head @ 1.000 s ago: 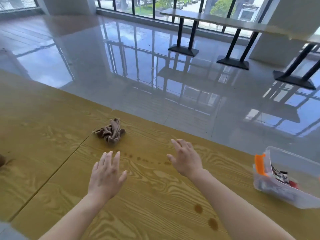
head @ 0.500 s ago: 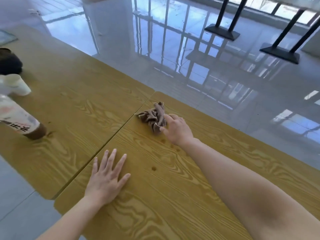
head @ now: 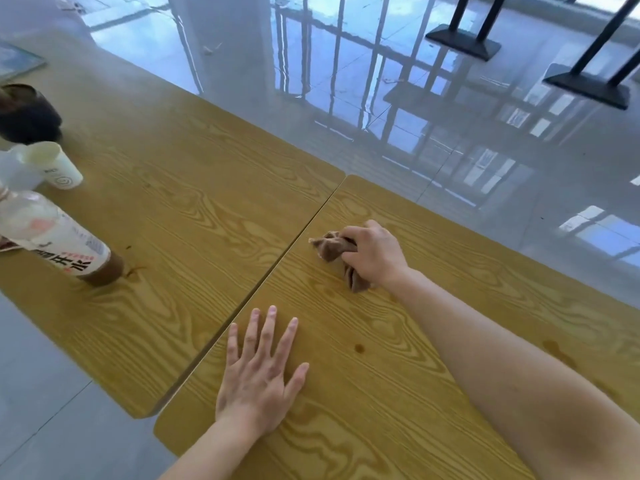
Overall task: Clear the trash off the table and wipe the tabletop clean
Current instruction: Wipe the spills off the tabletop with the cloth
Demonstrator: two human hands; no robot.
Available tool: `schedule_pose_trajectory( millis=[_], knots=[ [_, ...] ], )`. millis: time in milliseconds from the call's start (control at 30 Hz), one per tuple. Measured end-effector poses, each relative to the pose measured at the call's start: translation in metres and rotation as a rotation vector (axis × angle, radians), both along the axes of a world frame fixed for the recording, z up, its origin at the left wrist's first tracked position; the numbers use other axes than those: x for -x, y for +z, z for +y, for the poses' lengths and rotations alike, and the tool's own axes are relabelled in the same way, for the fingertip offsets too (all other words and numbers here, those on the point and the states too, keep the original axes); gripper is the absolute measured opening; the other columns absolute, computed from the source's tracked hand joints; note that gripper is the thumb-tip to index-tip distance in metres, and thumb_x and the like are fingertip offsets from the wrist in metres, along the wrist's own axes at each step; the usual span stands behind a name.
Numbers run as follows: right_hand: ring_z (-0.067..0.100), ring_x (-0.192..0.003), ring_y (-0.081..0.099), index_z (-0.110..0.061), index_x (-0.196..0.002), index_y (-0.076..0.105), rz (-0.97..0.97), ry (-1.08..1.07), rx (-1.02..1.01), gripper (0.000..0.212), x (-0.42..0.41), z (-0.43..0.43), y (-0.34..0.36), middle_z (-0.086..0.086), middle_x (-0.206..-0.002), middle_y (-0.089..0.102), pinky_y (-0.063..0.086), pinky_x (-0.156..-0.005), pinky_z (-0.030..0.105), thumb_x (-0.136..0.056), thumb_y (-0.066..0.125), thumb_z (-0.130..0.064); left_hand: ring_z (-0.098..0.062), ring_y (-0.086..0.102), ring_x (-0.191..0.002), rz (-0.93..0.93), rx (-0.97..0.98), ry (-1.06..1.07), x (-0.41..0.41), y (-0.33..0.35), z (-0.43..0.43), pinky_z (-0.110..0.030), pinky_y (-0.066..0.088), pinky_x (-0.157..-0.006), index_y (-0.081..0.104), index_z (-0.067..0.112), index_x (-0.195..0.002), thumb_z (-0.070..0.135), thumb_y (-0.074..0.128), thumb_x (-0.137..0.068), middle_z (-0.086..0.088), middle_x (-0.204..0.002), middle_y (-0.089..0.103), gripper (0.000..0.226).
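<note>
1. Two hands are on the yellow wood-grain tabletop. The right hand has its fingers curled over a crumpled brown cloth and grasps it against the wood, just beside the seam between the two tables. The left hand lies flat with straight, spread fingers and holds nothing.
2. The wiping step looks to be in hand, with the cloth gripped and down on the surface.
3. A small dark brown spot sits nearer the person, between the cloth and the table edge. A fainter brown smear lies beside the right forearm.
4. The next move probably calls for dragging the cloth back over that spot with steady downward pressure.
5. Clearing seems unfinished. A clear plastic bottle with a white label, a white paper cup and a dark round container stand on the left table, well apart from the cloth.
</note>
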State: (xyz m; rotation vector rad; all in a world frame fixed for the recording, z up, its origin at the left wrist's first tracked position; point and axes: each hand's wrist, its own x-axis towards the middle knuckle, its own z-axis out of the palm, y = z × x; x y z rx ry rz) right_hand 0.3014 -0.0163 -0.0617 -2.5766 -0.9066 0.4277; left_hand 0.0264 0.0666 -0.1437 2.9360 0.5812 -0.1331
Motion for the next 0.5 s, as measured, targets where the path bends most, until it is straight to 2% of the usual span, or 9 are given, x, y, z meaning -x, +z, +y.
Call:
schedule_pose_trajectory(
  millis=[67,133,167,233,267,300,400,500],
  knots=[
    [0.024,-0.094,0.047,-0.039,-0.109,0.064,-0.046,0.02,-0.002,0.028,0.031,-0.033,0.005,0.001,-0.104,0.052,0.04,-0.076,0.035,-0.083,0.065,-0.029,-0.03,0.002,-0.15,-0.001,0.001,0.001,-0.001,0.001,0.0,-0.06,0.012,-0.117,0.012,0.029,-0.156,0.067,0.024,-0.094,-0.008,-0.164,0.007,0.074],
    [0.026,-0.105,0.045,-0.042,-0.116,0.06,-0.109,0.096,0.091,0.037,0.075,-0.065,-0.002,0.0,-0.126,0.052,0.044,-0.087,0.04,-0.08,0.062,-0.036,-0.031,0.002,-0.15,0.012,0.002,-0.004,-0.001,0.003,-0.001,-0.061,0.011,-0.117,0.015,0.028,-0.155,0.067,0.025,-0.093,-0.009,-0.164,0.009,0.074],
    [0.03,-0.119,0.041,-0.042,-0.124,0.056,-0.114,0.145,0.15,0.044,0.097,-0.078,-0.009,0.0,-0.142,0.044,0.041,-0.098,0.045,-0.08,0.059,-0.042,-0.031,0.003,-0.15,0.021,0.005,-0.006,-0.001,0.003,-0.001,-0.061,0.011,-0.117,0.016,0.028,-0.155,0.066,0.026,-0.093,-0.01,-0.164,0.01,0.074],
    [0.03,-0.149,0.013,-0.042,-0.142,0.042,-0.092,0.2,0.197,0.056,0.135,-0.095,-0.028,-0.003,-0.165,0.013,0.019,-0.119,0.05,-0.088,0.048,-0.057,-0.031,0.003,-0.15,0.026,0.002,-0.001,0.0,0.003,0.0,-0.061,0.012,-0.116,0.018,0.028,-0.155,0.066,0.026,-0.093,-0.01,-0.164,0.011,0.074],
    [0.023,-0.153,0.001,-0.041,-0.146,0.038,-0.1,0.195,0.186,0.058,0.149,-0.103,-0.036,-0.006,-0.166,0.004,0.01,-0.122,0.048,-0.093,0.041,-0.061,-0.031,0.003,-0.15,0.025,-0.002,0.0,-0.001,0.004,0.0,-0.061,0.012,-0.117,0.018,0.028,-0.155,0.067,0.026,-0.093,-0.01,-0.164,0.011,0.074],
    [0.019,-0.153,0.001,-0.04,-0.146,0.04,-0.118,0.18,0.157,0.055,0.16,-0.113,-0.042,-0.008,-0.165,0.005,0.01,-0.122,0.046,-0.095,0.037,-0.062,-0.031,0.003,-0.15,0.022,-0.002,-0.002,-0.001,0.004,-0.001,-0.061,0.012,-0.117,0.018,0.028,-0.155,0.067,0.025,-0.093,-0.01,-0.163,0.012,0.074],
    [0.018,-0.15,0.02,-0.042,-0.14,0.049,-0.162,0.181,0.076,0.047,0.178,-0.153,-0.053,-0.005,-0.162,0.024,0.024,-0.118,0.044,-0.097,0.042,-0.057,-0.029,0.0,-0.15,0.027,0.014,-0.004,0.001,0.003,0.0,-0.06,0.009,-0.118,0.014,0.03,-0.155,0.068,0.02,-0.093,-0.009,-0.164,0.009,0.073],
    [0.018,-0.152,0.013,-0.049,-0.144,0.039,-0.18,0.13,0.137,0.049,0.157,-0.182,-0.054,-0.001,-0.165,0.015,0.018,-0.122,0.041,-0.096,0.038,-0.06,-0.027,-0.017,-0.148,0.053,0.031,0.039,-0.004,0.003,-0.004,-0.061,-0.002,-0.117,0.0,0.035,-0.155,0.069,0.01,-0.091,-0.006,-0.165,-0.005,0.073]
  ],
)
